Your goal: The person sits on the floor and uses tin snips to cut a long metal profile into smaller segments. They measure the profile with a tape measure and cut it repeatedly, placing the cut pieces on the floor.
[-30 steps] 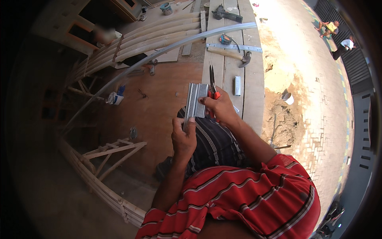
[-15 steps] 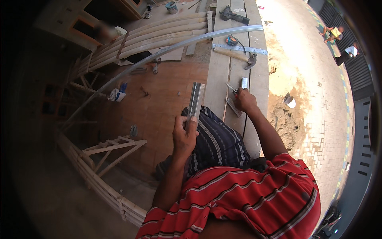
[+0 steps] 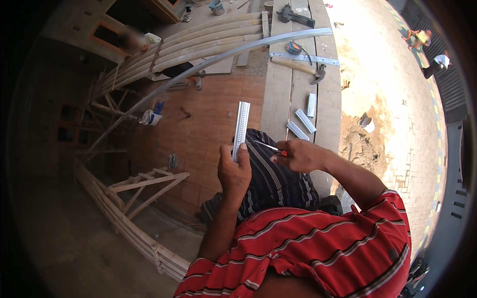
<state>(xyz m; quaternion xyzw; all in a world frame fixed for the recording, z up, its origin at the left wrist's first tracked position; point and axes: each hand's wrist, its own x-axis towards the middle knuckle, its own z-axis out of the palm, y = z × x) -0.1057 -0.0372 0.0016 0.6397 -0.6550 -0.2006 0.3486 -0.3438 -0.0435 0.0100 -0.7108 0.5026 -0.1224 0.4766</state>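
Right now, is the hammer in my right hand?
No, the hammer lies on the wooden planks, while your right hand holds a red-handled tool.

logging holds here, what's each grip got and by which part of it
The left grip holds a silvery metal strip by its lower end; the right grip holds red-handled snips by the handles.
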